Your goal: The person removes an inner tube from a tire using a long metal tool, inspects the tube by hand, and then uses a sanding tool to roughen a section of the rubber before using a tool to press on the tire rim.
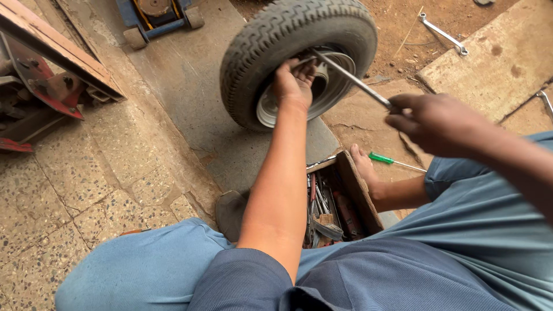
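One small wheel (299, 60), a ribbed black tyre on a light metal rim, stands upright on the paved floor (115, 178), tilted slightly, in front of the seated person. The left hand (295, 83) is closed over the edge of the rim at the hub, fingers curled inward, with the forearm stretched straight out from the body. A long metal rod (351, 78) runs from the hub out to the right, where the right hand (429, 121) grips its near end between closed fingers and thumb, held above the ground and well apart from the wheel.

Just below the wheel, between the person's legs, lies an open wooden toolbox (360, 193) filled with mixed hand tools; the individual items cannot be told apart. A bare foot (366, 170) rests against the box's right wall, and a dark shoe (230, 213) sits at its left. A green-handled screwdriver (391, 161) lies on the ground just right of the foot. The person wears blue trousers (144, 265).

Farther out, a ring spanner (442, 33) lies on bare reddish earth at the upper right, beside a concrete slab (495, 63). A blue trolley jack (158, 17) stands at the top edge, partly cut off. Red-painted metal framework (40, 80) occupies the upper left corner.
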